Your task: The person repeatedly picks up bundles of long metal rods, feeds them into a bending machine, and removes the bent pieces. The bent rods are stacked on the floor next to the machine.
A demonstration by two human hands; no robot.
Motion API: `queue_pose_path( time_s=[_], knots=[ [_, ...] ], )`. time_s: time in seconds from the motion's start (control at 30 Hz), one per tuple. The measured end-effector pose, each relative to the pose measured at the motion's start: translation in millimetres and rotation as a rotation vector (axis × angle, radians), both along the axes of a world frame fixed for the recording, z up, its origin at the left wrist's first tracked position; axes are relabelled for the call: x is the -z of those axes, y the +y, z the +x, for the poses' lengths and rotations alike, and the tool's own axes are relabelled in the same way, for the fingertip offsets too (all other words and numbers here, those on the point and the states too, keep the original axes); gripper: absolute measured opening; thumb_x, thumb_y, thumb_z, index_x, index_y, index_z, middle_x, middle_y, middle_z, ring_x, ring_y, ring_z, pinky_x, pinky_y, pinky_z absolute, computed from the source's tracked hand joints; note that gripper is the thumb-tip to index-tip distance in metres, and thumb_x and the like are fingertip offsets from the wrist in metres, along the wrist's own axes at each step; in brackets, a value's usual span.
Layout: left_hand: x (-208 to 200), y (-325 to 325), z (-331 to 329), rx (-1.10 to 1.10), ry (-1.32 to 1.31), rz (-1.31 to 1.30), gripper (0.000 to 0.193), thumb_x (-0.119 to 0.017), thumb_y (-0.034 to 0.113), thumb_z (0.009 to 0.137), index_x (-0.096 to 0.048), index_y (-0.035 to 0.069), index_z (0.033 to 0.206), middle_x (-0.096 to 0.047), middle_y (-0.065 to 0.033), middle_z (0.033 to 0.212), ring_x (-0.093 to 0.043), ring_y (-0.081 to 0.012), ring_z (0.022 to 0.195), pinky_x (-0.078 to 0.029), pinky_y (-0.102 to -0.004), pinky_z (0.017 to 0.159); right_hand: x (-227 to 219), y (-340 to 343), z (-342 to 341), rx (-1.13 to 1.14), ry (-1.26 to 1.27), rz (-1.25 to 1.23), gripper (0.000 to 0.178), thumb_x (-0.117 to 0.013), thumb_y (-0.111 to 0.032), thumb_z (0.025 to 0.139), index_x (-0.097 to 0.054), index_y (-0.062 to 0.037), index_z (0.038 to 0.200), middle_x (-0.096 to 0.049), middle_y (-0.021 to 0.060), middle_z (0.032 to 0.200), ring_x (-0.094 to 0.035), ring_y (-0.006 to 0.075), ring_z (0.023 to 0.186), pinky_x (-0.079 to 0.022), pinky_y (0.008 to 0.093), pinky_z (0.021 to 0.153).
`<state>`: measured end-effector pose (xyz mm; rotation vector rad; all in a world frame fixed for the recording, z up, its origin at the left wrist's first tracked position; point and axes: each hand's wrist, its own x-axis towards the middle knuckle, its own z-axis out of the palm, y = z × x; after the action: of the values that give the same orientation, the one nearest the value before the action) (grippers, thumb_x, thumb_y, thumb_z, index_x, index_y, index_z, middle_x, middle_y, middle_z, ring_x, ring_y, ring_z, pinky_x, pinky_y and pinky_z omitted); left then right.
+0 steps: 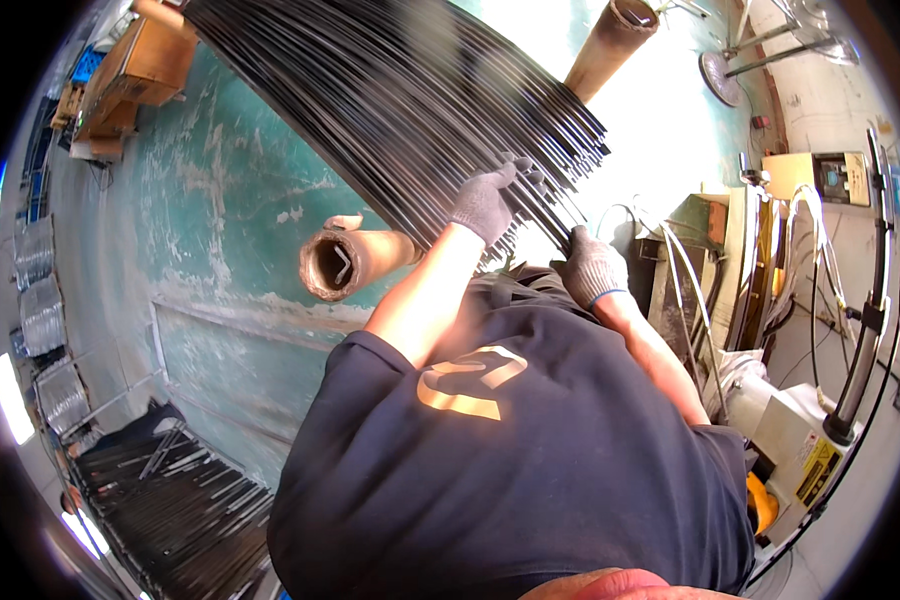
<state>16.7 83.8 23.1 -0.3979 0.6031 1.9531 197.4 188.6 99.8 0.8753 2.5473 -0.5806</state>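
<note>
rods: big dark bundle held up above the rusty pipe
left hand: gloved, closed on rods
right hand: gloved, grip can't be told
progress: bundle lifted, not set down yet

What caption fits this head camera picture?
Two grey-gloved hands, left hand and right hand, grip a bundle of thin dark rods above a green floor.

Metal workshop: worn green floor, bundled black rods, rusty pipes, cabled machinery.
</note>
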Motion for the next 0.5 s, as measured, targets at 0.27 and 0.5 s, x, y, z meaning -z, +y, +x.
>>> queue_pose_path(
  time_s=[0.27,0.5],
  knots=[
    [-9.5,5.9,12.4,0.018,-0.106,-0.133,0.02,-0.054,0.009,0.103,-0.061,-0.008,0.096,-0.064,-0.0187,0.09,-0.066,-0.0327,0.085,-0.059,-0.048,0.083,-21.7,-10.3,196.7,0.247,0.029,0.138,0.022,-0.065,-0.015,0.087,-0.065,-0.0124,0.108,-0.071,0.0197,0.081,-0.07,0.0425,0.079,-0.055,0.0533,0.073],
    [-6.0,-20.0,31.9,0.091,-0.182,-0.135,0.005,-0.062,0.004,0.095,-0.062,-0.001,0.094,-0.064,-0.0134,0.089,-0.063,-0.0286,0.086,-0.054,-0.0491,0.091,-33.3,-70.0,463.2,0.691,-0.219,0.347,0.02,-0.07,-0.006,0.08,-0.068,-0.0131,0.099,-0.069,0.0214,0.094,-0.066,0.0441,0.094,-0.052,0.0508,0.083]
  ],
)
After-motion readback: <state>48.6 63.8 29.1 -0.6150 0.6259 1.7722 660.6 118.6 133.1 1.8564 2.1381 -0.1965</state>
